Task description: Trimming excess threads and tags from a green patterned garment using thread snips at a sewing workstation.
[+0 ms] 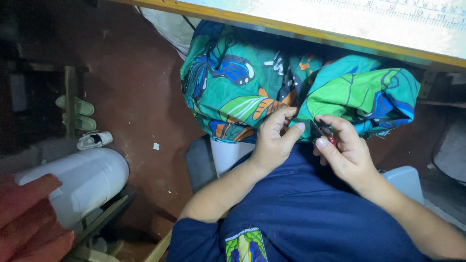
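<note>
Centrally, a bundled cloth [272, 87] printed with green leaves and blue-and-orange butterflies is hanging below the edge of a wooden worktop [340, 41] and resting on the person's lap. Its lower hem is being pinched by the left hand [274, 140], fingers and thumb clenched on the fabric. Just beside it, the right hand [347, 153] is gripping a small dark tool with a red part [326, 135], its tip touching the same hem; what kind of tool it is cannot be told. Both forearms are coming up from a navy garment [301, 213] bearing a green badge. Further out to the left, on the reddish-brown floor [141, 97], a white cylindrical container [87, 177] is lying, with pale sandals [77, 114] and a white shoe [94, 139] sitting near a dark shelf.
</note>
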